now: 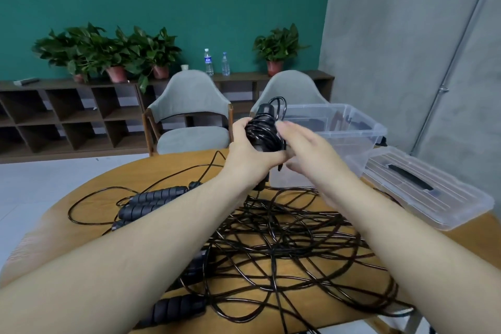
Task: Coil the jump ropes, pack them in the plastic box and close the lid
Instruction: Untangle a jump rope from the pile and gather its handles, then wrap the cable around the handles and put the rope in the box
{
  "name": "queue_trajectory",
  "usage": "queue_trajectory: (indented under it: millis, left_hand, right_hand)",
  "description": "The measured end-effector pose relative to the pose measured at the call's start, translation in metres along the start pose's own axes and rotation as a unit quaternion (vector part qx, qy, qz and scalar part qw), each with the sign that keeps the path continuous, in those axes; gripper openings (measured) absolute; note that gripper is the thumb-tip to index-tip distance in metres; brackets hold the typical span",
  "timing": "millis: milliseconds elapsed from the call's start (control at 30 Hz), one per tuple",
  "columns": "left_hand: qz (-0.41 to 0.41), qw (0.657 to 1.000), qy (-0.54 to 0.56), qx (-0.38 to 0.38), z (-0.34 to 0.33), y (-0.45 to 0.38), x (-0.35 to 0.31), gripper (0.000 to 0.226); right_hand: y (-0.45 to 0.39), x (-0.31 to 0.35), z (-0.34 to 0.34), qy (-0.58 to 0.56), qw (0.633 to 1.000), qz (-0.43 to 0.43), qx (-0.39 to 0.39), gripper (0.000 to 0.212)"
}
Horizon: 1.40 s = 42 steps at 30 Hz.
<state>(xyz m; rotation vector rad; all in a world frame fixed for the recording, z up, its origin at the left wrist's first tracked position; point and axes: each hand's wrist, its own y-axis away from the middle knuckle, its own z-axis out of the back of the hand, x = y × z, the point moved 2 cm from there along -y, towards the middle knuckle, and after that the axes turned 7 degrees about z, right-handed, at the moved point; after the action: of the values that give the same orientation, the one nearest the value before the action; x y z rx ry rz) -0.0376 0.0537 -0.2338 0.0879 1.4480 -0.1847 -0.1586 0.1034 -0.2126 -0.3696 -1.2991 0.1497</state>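
Both forearms stretched forward over the table (81,206), meeting above its far edge. Left hand (249,154) curled round a coiled jump rope (264,130), fingers wrapped about the bundle and its handles, held upright in the air just before the plastic box (339,127). Right hand (306,149) just beside the coil, fingers straight and close together, somewhat blurred; cannot tell whether touching the cord or only near it.

Lower end of the held handle hidden behind the left wrist. Loose jump ropes (284,238) spread in a black tangle across the table, single cords hard to follow; one pair of ribbed handles (154,198) at the left, another handle (176,306) near the bottom edge, partly covered by the left forearm.

Box open, clear; its lid (428,192) flat on the table just right of it. Round wooden table; two grey chairs (189,116) behind, low dark shelf (67,116) with potted plants (108,51) and two water bottles (208,62), green wall.
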Motion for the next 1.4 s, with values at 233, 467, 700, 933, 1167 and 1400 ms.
queue_trajectory:
  millis: [233, 467, 700, 933, 1167, 1400]
  left_hand:
    - [0.061, 0.995, 0.013, 0.079, -0.028, -0.038, -0.024, 0.121]
    - [0.06, 0.992, 0.03, 0.108, -0.043, -0.083, -0.052, 0.123]
    - [0.043, 0.995, 0.004, 0.092, -0.039, -0.14, -0.049, 0.075]
    - [0.011, 0.98, -0.196, -0.035, -0.02, -0.205, -0.015, 0.022]
    - [0.131, 0.935, -0.326, 0.058, -0.016, -0.235, 0.023, 0.062]
    - [0.136, 0.925, -0.331, 0.126, -0.021, -0.238, 0.024, 0.027]
  right_hand:
    - [-0.05, -0.011, 0.016, -0.008, 0.999, -0.035, -0.014, 0.04]
    - [-0.116, -0.027, 0.05, -0.108, 0.987, -0.116, -0.032, 0.016]
    - [-0.174, -0.051, 0.083, -0.178, 0.962, -0.208, -0.022, 0.025]
    - [-0.224, -0.09, 0.098, -0.051, 0.962, -0.268, 0.018, 0.023]
    - [-0.247, -0.143, 0.061, 0.141, 0.903, -0.365, 0.18, 0.03]
    - [-0.255, -0.171, 0.025, 0.304, 0.826, -0.377, 0.288, 0.018]
